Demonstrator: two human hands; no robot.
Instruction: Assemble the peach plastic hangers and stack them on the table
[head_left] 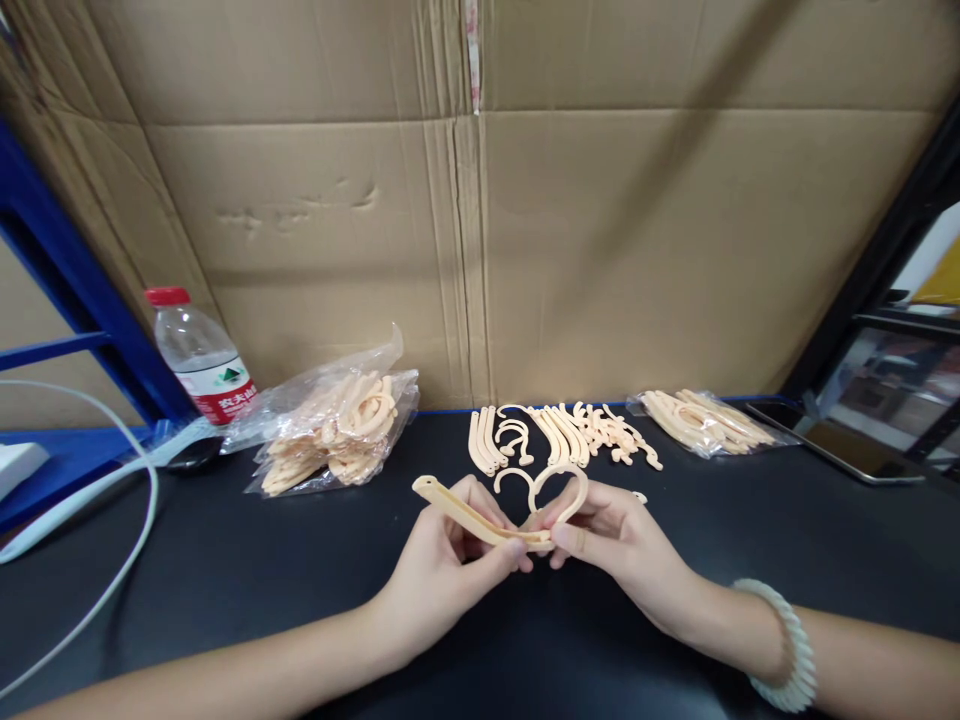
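Observation:
Between thumb and fingers, my left hand (457,570) grips a long, slightly curved beige hanger arm (466,515), its holed end pointing up to the left. My right hand (619,530) pinches a round beige hanger hook (579,486) by its lower end. The two pieces meet at my fingertips; whether they are joined I cannot tell. Just beyond my hands lie loose hanger hooks (514,430), a row of hanger arms (559,432) with another group (484,440) to its left, and a heap of small beige pieces (611,430).
A clear plastic bag of beige parts (337,430) lies at the back left beside a red-capped water bottle (202,350). Another bag (701,422) and a dark phone (840,445) are at the back right. A white cable (154,500) loops at left. Cardboard (675,250) stands behind the black table (712,530).

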